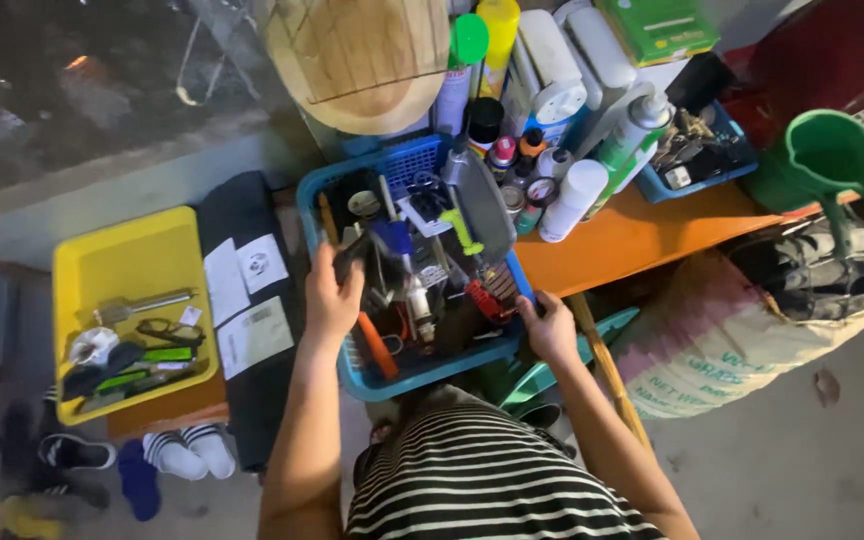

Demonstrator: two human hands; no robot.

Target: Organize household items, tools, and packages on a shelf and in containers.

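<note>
While hands grip it, blue basket (352, 372) crammed with tools (422, 270), yellow tray (127, 260) nearby

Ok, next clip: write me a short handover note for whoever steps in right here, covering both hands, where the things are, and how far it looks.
Left hand: reaching into the blue basket, fingers closed around a dark tool among the clutter.
Right hand: gripping the basket's near right rim, steadying it.
Things: the basket sits on the edge of the orange table, packed with tools, among them a red-handled one. To the left, a yellow tray holds a few tools and a cloth.
Done: some tools lie in the tray.
Left: the basket is full; the dark tool has not cleared it.
</note>
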